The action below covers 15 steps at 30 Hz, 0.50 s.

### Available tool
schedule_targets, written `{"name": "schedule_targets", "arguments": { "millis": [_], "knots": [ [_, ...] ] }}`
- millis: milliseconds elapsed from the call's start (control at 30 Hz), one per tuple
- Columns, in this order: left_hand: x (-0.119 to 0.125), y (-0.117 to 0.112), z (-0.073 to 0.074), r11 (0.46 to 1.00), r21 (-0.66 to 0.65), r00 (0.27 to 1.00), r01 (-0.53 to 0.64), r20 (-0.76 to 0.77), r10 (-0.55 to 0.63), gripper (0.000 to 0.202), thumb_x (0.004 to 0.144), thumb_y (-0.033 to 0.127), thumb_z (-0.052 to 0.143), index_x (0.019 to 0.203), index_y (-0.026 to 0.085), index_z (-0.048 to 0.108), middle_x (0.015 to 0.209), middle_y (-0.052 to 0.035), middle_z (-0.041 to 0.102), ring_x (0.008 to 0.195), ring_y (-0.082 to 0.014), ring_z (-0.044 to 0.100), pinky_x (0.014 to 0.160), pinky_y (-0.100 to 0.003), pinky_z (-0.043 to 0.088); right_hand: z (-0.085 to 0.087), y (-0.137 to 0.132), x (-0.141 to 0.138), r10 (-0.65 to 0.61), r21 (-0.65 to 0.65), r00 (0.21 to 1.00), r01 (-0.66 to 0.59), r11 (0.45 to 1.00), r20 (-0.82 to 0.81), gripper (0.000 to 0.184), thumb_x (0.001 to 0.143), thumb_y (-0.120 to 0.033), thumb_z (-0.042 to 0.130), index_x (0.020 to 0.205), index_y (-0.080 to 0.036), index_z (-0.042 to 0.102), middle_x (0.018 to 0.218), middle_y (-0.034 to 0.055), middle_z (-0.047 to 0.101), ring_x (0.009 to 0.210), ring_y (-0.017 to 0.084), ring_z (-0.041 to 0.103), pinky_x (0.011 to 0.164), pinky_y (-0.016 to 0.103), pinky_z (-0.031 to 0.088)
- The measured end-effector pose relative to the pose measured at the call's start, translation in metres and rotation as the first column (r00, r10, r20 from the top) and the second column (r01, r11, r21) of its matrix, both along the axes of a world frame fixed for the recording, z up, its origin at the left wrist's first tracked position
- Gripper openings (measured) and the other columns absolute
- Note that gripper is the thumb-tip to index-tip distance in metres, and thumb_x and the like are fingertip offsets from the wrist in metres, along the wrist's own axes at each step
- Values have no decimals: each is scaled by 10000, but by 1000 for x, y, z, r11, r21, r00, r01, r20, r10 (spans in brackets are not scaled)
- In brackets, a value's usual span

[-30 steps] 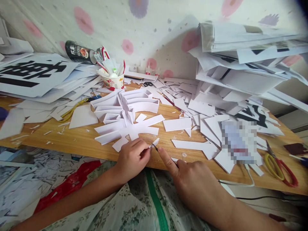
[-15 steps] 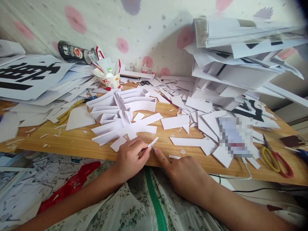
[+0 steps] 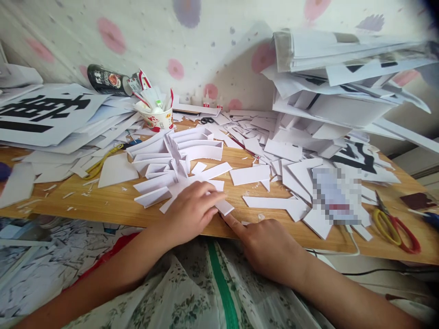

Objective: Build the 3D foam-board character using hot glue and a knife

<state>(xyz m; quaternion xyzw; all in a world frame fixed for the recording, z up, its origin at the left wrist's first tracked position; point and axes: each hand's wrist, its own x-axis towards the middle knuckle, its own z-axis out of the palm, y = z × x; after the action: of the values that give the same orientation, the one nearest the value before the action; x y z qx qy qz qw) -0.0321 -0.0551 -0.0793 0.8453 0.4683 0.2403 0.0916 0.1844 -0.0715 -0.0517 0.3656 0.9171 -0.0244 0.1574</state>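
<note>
My left hand [image 3: 194,211] is at the table's front edge, with fingers and thumb closed on a small flat white foam-board piece [image 3: 224,207]. My right hand [image 3: 265,249] lies just to the right, its index finger stretched toward that piece's near edge. A thin dark tip shows by the right fingertip; the other fingers are curled under, and what they hold is hidden. Behind my left hand stands a white foam-board structure [image 3: 200,151] with upright curved walls on a flat base. My left hand covers part of its near side.
Loose white offcuts [image 3: 250,174] lie right of the structure. Scissors with yellow and red handles [image 3: 394,228] rest at the right, near a blurred phone-like object [image 3: 336,196]. A paper cup [image 3: 156,118] holds packets. Tall board stacks [image 3: 329,109] stand at the back right.
My left hand has moved forward and slightly right, over the near side of the structure. The white piece in it now lies flatter and shows more of its face. My right hand has barely moved.
</note>
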Motion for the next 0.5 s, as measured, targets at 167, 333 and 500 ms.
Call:
{"name": "schedule_targets", "arguments": {
  "millis": [167,333,500],
  "knots": [
    [16,14,10,943,-141,929,301,-179,-323,284,896,119,530,1137,252,599,1089,-21,645,1028,-198,549,909,-334,436,0,4,7,0,-3,1000,0,1000,-5,718,824,-116,473,1510,-222,289,793,94,761,647,292,723,506,299,423],
    [13,14,14,945,-50,937,324,-118,-328,156,907,136,519,907,192,665,823,-20,674,824,-162,591,786,-298,459,-4,9,29,-13,-48,988,5,999,-154,734,822,-109,475,1503,-335,320,856,50,779,663,252,730,589,309,504],
    [-36,-20,29,984,160,948,-73,319,18,180,905,180,554,1025,182,687,1006,-47,688,928,-140,630,838,-245,490,-12,33,46,-107,24,951,119,993,-290,725,848,-234,500,1524,-346,263,1028,54,766,697,279,741,540,331,538]
  ]
}}
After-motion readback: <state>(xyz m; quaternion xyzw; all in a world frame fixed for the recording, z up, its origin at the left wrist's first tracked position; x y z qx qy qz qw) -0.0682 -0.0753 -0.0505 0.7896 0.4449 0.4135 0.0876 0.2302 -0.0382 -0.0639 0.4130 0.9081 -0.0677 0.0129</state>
